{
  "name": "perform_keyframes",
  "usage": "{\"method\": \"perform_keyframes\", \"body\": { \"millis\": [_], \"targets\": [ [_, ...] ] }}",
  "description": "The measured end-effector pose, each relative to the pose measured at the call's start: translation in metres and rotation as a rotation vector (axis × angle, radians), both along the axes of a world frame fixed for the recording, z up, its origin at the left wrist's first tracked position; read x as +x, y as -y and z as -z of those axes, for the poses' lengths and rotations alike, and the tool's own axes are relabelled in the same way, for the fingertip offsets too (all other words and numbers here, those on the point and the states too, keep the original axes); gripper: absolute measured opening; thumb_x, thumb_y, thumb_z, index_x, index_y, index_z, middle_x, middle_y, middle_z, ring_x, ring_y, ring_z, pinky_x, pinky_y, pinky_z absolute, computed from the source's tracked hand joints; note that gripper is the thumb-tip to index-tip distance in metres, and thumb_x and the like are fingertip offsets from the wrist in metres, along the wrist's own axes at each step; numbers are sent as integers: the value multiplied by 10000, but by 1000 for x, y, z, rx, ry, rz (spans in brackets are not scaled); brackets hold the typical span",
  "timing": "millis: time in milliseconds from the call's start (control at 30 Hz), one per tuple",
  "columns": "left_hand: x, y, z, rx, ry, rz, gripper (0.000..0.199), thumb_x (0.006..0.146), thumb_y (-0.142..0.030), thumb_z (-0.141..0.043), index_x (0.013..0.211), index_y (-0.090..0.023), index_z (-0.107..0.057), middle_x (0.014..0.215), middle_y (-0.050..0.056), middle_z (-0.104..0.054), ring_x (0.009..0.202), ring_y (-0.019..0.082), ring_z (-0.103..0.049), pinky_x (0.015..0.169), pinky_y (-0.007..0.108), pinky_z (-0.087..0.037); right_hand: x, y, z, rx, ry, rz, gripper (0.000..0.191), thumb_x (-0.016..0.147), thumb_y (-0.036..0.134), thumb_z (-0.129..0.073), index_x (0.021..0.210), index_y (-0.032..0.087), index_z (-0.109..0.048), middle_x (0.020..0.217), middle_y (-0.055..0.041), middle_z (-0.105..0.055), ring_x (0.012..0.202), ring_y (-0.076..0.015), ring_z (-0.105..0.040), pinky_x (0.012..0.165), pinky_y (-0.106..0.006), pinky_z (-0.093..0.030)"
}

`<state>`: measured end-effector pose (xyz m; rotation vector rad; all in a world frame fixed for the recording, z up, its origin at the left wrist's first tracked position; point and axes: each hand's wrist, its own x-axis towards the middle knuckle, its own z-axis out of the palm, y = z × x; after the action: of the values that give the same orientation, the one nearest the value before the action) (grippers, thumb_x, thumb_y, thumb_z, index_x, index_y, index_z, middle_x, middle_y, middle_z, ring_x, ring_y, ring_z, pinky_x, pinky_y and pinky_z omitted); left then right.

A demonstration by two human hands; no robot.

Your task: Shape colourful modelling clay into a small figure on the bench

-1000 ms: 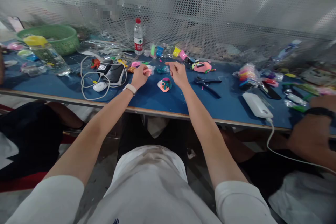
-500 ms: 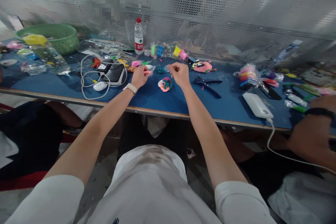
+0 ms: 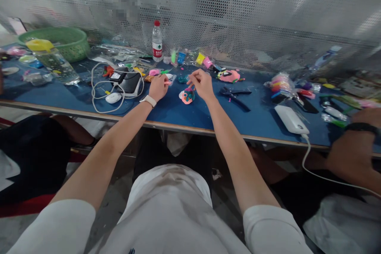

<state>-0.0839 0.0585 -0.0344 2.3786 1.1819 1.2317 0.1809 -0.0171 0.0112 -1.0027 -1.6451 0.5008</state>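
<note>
My left hand (image 3: 158,87) pinches a small piece of pink clay (image 3: 168,83) above the blue table. Over the right edge of a round clay figure (image 3: 187,96) is my right hand (image 3: 202,84), its thumb and forefinger close together; anything between them is too small to make out. The figure lies flat, in orange, teal and purple, with a white eye-like spot. Behind it sits a teal lump in clear wrap (image 3: 183,79). A larger pink clay figure (image 3: 229,75) lies to the right, beyond dark-handled pliers (image 3: 235,97).
A speaker (image 3: 128,82) with a looped white cable stands at left, near a tilted jug (image 3: 55,63) and green basket (image 3: 70,47). A water bottle (image 3: 157,43) is at the back. At right are a white power bank (image 3: 291,120) and another person's arm (image 3: 354,151).
My right hand has shifted slightly left and its fingers have come down toward the round clay figure. My left hand has hardly moved and still has the pink clay.
</note>
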Motion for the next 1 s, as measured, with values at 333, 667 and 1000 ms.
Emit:
{"method": "perform_keyframes", "body": {
  "millis": [333,667,1000],
  "targets": [
    [12,9,4,26,-129,-54,278,796,-171,-765,1063,-230,-713,1177,154,-725,1226,411,-669,1189,656,-532,1,4,-4,42,108,66,615,971,899,-750,1061,293,-801,953,-56,-818,801,-261,-789,819,-438,-672],
    [17,33,-18,24,-212,246,480,795,-193,-727,1273,-235,-730,1373,175,-729,1408,445,-637,1270,662,-484,19,22,-22,68,202,35,513,918,771,-897,917,264,-817,837,-49,-806,782,-254,-743,792,-431,-649],
    [20,40,-22,28,-172,344,371,834,-158,-717,1196,-237,-713,1323,155,-748,1356,406,-668,1278,623,-500,50,63,10,95,408,62,473,1132,677,-650,1061,276,-890,1025,-108,-832,900,-300,-740,915,-492,-629]
  ]
}}
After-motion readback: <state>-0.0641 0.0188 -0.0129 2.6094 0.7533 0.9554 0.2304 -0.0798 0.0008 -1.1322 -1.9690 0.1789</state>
